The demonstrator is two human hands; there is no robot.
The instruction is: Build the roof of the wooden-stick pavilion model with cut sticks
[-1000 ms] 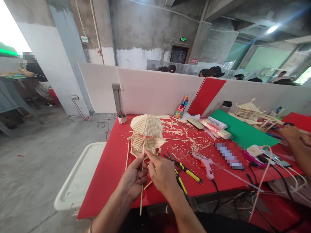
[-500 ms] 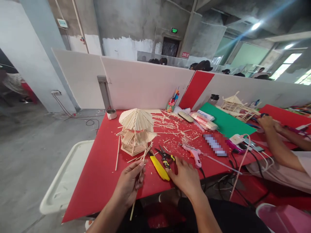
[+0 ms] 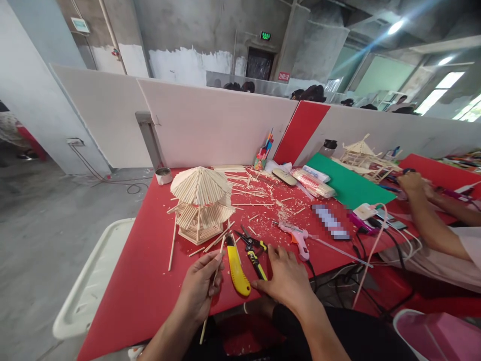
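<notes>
Between the thumb and fingers of my left hand (image 3: 205,281) is a thin wooden stick (image 3: 205,326), slanting down past the table edge. My right hand (image 3: 287,273) rests at the table edge with its fingers apart and nothing in it. Its thumb is close to a yellow utility knife (image 3: 237,271) and black-and-yellow pliers (image 3: 255,258), which lie between my hands. Beyond my left hand stands a small pavilion model (image 3: 201,205) built of sticks, with a two-tier roof. A pink glue gun (image 3: 296,235) lies just past my right hand.
Loose sticks and scraps (image 3: 259,193) litter the red table (image 3: 146,260). A tin (image 3: 163,175), a pen holder (image 3: 260,161), packed sticks (image 3: 313,184) and a green sheet (image 3: 345,185) stand or lie farther back. Cables (image 3: 361,281) hang at right, near another person's arm (image 3: 432,215).
The utility knife has turned, its handle end now farther left and nearer me. My right hand has shifted slightly and the pliers' handles show more fully. My left hand keeps the stick.
</notes>
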